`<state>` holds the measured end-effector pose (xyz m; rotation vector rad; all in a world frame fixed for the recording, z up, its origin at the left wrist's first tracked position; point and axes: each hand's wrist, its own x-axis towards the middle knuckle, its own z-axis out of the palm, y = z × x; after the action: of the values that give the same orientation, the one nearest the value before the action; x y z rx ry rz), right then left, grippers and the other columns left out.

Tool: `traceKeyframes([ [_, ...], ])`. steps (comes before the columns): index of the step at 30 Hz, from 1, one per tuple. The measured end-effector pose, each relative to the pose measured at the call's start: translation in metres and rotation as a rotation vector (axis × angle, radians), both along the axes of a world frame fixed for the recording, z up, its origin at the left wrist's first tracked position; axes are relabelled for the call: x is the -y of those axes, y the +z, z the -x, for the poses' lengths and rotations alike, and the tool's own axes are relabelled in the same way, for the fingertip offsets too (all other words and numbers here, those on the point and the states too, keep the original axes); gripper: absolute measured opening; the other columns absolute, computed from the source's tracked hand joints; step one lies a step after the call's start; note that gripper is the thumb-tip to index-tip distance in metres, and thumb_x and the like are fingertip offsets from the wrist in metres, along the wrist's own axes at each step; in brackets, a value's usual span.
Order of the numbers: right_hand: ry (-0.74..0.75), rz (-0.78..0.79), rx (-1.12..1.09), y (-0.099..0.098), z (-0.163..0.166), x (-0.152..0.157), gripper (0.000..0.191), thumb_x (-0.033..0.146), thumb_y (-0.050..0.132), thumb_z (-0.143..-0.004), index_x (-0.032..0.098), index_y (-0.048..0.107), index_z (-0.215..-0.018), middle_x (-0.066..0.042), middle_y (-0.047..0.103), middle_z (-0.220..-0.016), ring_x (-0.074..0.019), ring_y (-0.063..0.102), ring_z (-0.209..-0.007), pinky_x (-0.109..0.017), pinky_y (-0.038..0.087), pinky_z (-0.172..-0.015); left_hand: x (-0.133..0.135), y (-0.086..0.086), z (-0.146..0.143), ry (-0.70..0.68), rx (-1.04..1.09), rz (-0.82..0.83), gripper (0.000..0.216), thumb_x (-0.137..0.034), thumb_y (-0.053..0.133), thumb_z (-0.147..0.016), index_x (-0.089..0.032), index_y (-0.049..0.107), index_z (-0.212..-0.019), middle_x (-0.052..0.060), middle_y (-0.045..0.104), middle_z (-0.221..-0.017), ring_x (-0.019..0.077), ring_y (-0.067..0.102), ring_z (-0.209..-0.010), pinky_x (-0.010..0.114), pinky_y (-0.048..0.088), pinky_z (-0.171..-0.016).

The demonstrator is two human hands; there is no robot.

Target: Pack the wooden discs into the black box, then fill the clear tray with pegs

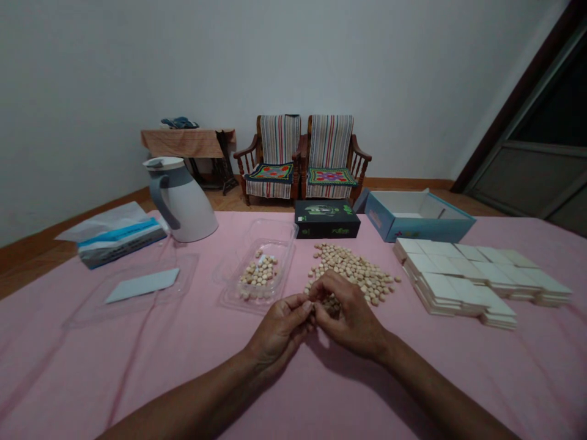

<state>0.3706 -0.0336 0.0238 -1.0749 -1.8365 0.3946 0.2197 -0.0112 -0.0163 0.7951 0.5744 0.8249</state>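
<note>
My left hand [279, 330] and my right hand [346, 315] meet at the near edge of a heap of small beige round pieces [353, 269] on the pink tablecloth. Both hands have their fingers pinched together, fingertips touching, around something small that I cannot make out. Just left of the hands stands a clear plastic tray [238, 299] holding a smaller cluster of the same beige pieces [259, 272].
Stacks of pale rectangular tiles [477, 275] lie at the right. An open blue box [415, 214] and a black box [326, 219] stand behind the heap. A white jug [181, 198], a blue-striped packet [121, 241] and a clear lid with a card [142, 284] are on the left.
</note>
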Motion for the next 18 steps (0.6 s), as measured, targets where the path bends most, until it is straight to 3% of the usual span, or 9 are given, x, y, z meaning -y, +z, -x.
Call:
traceKeyframes([
  [3, -0.075, -0.017, -0.039, -0.003, -0.007, -0.005, 0.016, 0.007, 0.049, -0.074, 0.020, 0.055, -0.076, 0.000, 0.056, -0.074, -0.0142, 0.053, -0.070, -0.026, 0.041, -0.064, 0.003, 0.015, 0.003, 0.018, -0.157, -0.144, 0.023, -0.032, 0.073, -0.075, -0.013, 0.068, -0.088, 0.002, 0.063, -0.071, 0.0084, 0.054, -0.062, 0.020, 0.042, -0.061],
  [5, -0.179, -0.025, -0.067, -0.006, -0.014, -0.010, 0.016, 0.008, 0.047, -0.076, 0.020, 0.057, -0.078, -0.001, 0.057, -0.074, -0.0148, 0.054, -0.071, -0.027, 0.042, -0.065, 0.000, 0.031, 0.011, 0.057, -0.345, -0.386, 0.021, -0.033, 0.068, -0.079, -0.015, 0.069, -0.089, 0.002, 0.066, -0.073, 0.0112, 0.057, -0.065, 0.022, 0.044, -0.062],
  [6, -0.226, -0.030, -0.073, -0.009, -0.018, -0.013, 0.015, 0.009, 0.048, -0.077, 0.020, 0.058, -0.080, -0.001, 0.058, -0.075, -0.0151, 0.054, -0.072, -0.027, 0.042, -0.066, -0.003, 0.039, 0.016, 0.127, -0.439, -0.567, 0.018, -0.031, 0.067, -0.080, -0.016, 0.069, -0.089, 0.003, 0.067, -0.075, 0.0125, 0.059, -0.067, 0.024, 0.046, -0.064],
  [9, -0.303, -0.046, -0.052, -0.016, -0.026, -0.020, 0.015, 0.010, 0.049, -0.078, 0.020, 0.060, -0.081, -0.002, 0.059, -0.076, -0.0157, 0.055, -0.072, -0.027, 0.042, -0.066, -0.020, 0.058, 0.037, 0.548, -0.718, -1.143, 0.013, -0.025, 0.065, -0.081, -0.017, 0.070, -0.090, 0.005, 0.070, -0.087, 0.0165, 0.063, -0.081, 0.029, 0.047, -0.077],
  [11, -0.304, -0.053, -0.029, -0.021, -0.028, -0.023, 0.016, 0.010, 0.048, -0.078, 0.020, 0.060, -0.081, -0.002, 0.059, -0.076, -0.0159, 0.055, -0.073, -0.027, 0.042, -0.067, -0.036, 0.062, 0.051, 0.716, -0.882, -1.360, 0.014, -0.023, 0.062, -0.083, -0.017, 0.069, -0.094, 0.006, 0.072, -0.091, 0.0180, 0.063, -0.086, 0.031, 0.047, -0.081],
  [14, -0.289, -0.053, -0.008, -0.027, -0.030, -0.025, 0.017, 0.009, 0.048, -0.078, 0.019, 0.060, -0.082, -0.002, 0.060, -0.078, -0.0159, 0.055, -0.075, -0.027, 0.042, -0.069, -0.056, 0.057, 0.067, 0.744, -1.092, -1.457, 0.015, -0.027, 0.059, -0.085, -0.017, 0.069, -0.092, 0.006, 0.073, -0.092, 0.0202, 0.063, -0.088, 0.034, 0.046, -0.081],
  [18, -0.280, -0.044, 0.017, -0.031, -0.031, -0.026, 0.017, 0.008, 0.048, -0.079, 0.019, 0.060, -0.083, -0.002, 0.060, -0.079, -0.0162, 0.055, -0.077, -0.028, 0.042, -0.070, -0.067, 0.047, 0.073, 0.728, -1.167, -1.440, 0.019, -0.027, 0.055, -0.088, -0.016, 0.069, -0.093, 0.008, 0.073, -0.093, 0.0206, 0.064, -0.089, 0.035, 0.047, -0.081],
])
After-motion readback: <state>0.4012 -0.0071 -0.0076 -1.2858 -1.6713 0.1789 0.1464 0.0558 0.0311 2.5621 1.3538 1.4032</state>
